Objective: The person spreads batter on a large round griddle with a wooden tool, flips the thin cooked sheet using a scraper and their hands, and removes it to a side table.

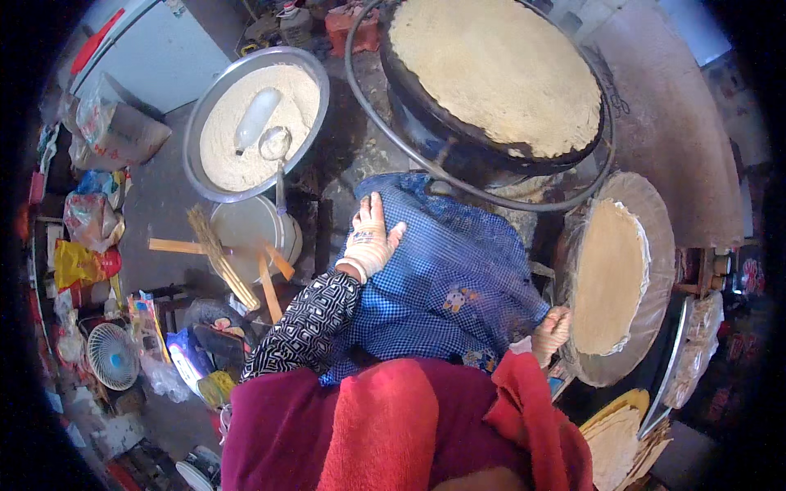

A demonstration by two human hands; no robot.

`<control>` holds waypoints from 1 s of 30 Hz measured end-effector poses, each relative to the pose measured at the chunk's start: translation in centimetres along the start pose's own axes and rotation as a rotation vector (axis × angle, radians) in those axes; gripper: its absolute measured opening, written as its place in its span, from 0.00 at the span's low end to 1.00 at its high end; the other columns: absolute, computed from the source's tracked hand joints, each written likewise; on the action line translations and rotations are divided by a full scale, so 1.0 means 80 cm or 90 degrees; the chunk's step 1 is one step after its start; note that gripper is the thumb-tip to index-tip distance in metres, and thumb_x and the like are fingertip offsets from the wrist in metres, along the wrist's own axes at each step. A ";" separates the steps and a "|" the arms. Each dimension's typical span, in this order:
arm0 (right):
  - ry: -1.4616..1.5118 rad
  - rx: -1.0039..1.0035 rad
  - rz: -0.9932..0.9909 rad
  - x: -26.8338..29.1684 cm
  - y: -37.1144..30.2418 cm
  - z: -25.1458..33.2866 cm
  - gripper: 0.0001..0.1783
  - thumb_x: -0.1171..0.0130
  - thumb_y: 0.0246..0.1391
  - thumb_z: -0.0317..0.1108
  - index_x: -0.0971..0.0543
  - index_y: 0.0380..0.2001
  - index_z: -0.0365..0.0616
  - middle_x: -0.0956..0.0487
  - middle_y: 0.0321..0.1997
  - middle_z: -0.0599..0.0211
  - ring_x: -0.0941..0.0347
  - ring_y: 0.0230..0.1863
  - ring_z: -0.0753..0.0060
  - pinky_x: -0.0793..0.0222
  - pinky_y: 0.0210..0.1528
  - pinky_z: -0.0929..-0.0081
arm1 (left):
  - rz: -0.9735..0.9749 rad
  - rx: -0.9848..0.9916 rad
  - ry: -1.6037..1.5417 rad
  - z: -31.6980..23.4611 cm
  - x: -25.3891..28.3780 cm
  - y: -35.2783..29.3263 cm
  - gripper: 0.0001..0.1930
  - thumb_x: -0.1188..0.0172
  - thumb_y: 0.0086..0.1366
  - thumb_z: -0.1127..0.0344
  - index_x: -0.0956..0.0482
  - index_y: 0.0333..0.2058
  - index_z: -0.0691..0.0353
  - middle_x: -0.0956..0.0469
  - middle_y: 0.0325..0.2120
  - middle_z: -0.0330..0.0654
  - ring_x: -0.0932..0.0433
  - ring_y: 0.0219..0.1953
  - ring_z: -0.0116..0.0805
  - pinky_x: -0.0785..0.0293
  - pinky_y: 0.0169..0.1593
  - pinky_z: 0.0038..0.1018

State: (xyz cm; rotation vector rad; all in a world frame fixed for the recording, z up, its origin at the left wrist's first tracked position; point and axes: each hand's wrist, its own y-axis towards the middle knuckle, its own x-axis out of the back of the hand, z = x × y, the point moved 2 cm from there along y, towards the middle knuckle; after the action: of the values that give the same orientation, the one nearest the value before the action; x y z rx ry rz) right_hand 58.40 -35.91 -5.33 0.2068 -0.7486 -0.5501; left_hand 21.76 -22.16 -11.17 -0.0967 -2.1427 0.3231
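My left hand (370, 243), in a whitish knit glove, lies with its fingers stretched out on the blue checked apron (442, 262) over my lap. My right hand (550, 335), gloved too, is closed at the apron's right edge, where the cloth runs up to its fingers. Just right of that hand, a thin tan flatbread (607, 278) lies on a round, film-covered board (660, 262). Ahead stands a large round black griddle (409, 86), with a pale tan sheet of batter or flatbread (495, 74) spread over its top.
A metal ring (372, 123) surrounds the griddle. At left, a steel basin (190, 155) holds pale meal or batter, a clear bottle (258, 119) and a ladle (276, 146). Below it, a straw brush (221, 258) and wooden sticks rest across a bucket (288, 233). Stacked flatbreads (614, 442) lie lower right.
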 end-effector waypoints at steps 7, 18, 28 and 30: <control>-0.312 0.004 0.243 -0.012 0.060 0.040 0.16 0.39 0.50 0.33 0.28 0.42 0.43 0.24 0.37 0.53 0.28 0.39 0.50 0.33 0.43 0.58 | -0.103 -0.006 -0.048 0.027 0.007 -0.002 0.38 0.48 0.65 0.52 0.54 0.66 0.64 0.49 0.65 0.59 0.44 0.64 0.60 0.42 0.64 0.45; -0.158 0.243 0.155 -0.111 0.148 0.097 0.27 0.35 0.44 0.38 0.28 0.48 0.43 0.27 0.50 0.56 0.34 0.54 0.50 0.41 0.57 0.54 | -0.348 -0.271 0.204 -0.017 0.125 0.107 0.40 0.37 0.54 0.63 0.45 0.63 0.65 0.40 0.60 0.60 0.41 0.61 0.60 0.44 0.64 0.47; -0.161 0.323 0.182 -0.216 0.213 0.152 0.29 0.35 0.41 0.45 0.27 0.47 0.46 0.29 0.52 0.61 0.38 0.59 0.55 0.49 0.60 0.46 | -0.215 -0.414 0.476 -0.007 0.128 0.237 0.29 0.33 0.46 0.64 0.28 0.50 0.55 0.33 0.55 0.47 0.41 0.63 0.50 0.52 0.67 0.49; -0.201 0.332 0.197 -0.240 0.230 0.167 0.29 0.34 0.41 0.44 0.26 0.48 0.46 0.28 0.52 0.61 0.37 0.59 0.55 0.47 0.60 0.46 | -0.051 -0.380 0.463 -0.024 0.101 0.241 0.27 0.32 0.44 0.64 0.25 0.47 0.56 0.30 0.51 0.45 0.41 0.63 0.48 0.54 0.68 0.50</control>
State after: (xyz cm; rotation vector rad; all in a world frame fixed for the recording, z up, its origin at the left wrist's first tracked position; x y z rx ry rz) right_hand 44.95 -9.90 -0.21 0.4839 -1.2018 -0.0811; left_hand 17.76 -1.65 -8.76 -0.4019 -1.4465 -0.3664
